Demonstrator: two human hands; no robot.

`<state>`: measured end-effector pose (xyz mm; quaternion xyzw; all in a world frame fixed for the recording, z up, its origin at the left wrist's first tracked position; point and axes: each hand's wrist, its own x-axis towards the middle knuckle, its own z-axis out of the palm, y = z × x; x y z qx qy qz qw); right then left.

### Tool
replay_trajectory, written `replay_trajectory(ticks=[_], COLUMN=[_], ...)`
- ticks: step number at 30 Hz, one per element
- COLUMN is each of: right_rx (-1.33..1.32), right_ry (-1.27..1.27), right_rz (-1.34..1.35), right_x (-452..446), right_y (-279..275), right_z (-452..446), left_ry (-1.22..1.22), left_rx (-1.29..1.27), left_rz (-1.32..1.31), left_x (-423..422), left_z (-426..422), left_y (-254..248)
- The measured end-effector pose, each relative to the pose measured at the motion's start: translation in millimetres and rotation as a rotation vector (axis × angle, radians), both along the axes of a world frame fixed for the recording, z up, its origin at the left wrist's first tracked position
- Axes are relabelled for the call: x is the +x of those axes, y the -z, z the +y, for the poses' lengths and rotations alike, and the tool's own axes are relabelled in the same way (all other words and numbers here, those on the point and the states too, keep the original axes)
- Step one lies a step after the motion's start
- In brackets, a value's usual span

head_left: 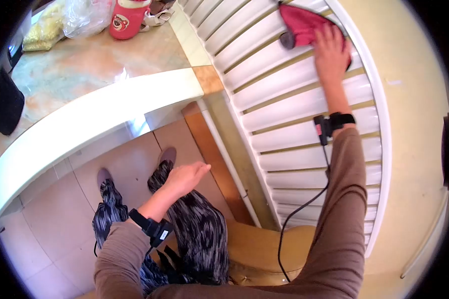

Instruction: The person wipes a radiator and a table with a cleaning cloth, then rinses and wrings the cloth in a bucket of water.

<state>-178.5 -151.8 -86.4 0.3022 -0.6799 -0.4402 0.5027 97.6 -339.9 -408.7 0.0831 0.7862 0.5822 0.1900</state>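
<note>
Lays right hand point(330, 52) palm down, fingers extended, over red cloth point(302, 22) on white slats point(279, 102), near the outer rim; probably flattened so as to press cloth to slats. Cannot tell about any pinch beneath the palm. Holds left hand point(184, 179) loosely closed above the lap point(199, 244), nothing visible inside, likely just clear of counter point(154, 50) and slats. Wears 2 black bands point(341, 120), 1 per wrist, seemingly strapped there to leave both palms free.

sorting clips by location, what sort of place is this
Likely a room in a home, though the view can't rule out a small shop: a marble-patterned countertop, a red bear-print cup and a tiled floor.
</note>
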Motion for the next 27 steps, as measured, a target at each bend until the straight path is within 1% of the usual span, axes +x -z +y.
replay_trajectory(ticks=[2,4,6,9,12,15,16,19,20,24,26,27], right_rx=[-0.007,-0.037,-0.140,-0.068,-0.073,0.009,0.047,0.087,0.059,-0.082,-0.118,-0.095], right_ry=[0.097,0.123,-0.042,0.083,0.023,0.035,0.036,0.039,0.051,0.083,0.096,0.087], right_rz=[0.132,0.174,0.016,-0.131,-0.381,-0.620,-0.695,-0.709,-0.646,-0.186,0.048,0.101], right_x=[3.5,-0.1,-11.8,-16.2,-21.7,-9.2,-2.1,13.2,14.7,28.0,23.1,18.7], right_y=[-22.9,-9.5,21.5,87.1,152.8,192.9,197.9,176.8,159.7,57.1,11.7,-5.4], right_z=[-12.7,-19.2,-24.0,-33.7,-25.9,-13.0,-8.8,10.5,17.2,7.8,-2.9,-6.9], left_ry=[0.020,0.025,0.055,0.046,0.000,0.008,0.028,0.062,0.071,0.083,0.072,0.072], left_rx=[-0.025,0.010,0.031,0.035,0.036,0.026,0.013,-0.008,-0.023,-0.016,-0.014,-0.013], left_rz=[-0.024,0.043,-0.006,0.002,0.031,0.036,0.011,-0.005,-0.002,0.038,0.041,0.037], left_x=[0.8,1.6,-0.6,0.7,-0.5,-1.3,-1.7,-0.9,-0.7,1.0,2.1,3.3], left_z=[-1.4,-4.1,-7.5,-7.5,-8.1,-10.2,-11.7,-12.0,-11.0,-5.3,-2.8,-2.0], left_y=[-5.3,-12.4,-18.4,-13.6,-9.5,-12.8,-15.3,-17.9,-17.3,-13.2,-10.7,-10.2])
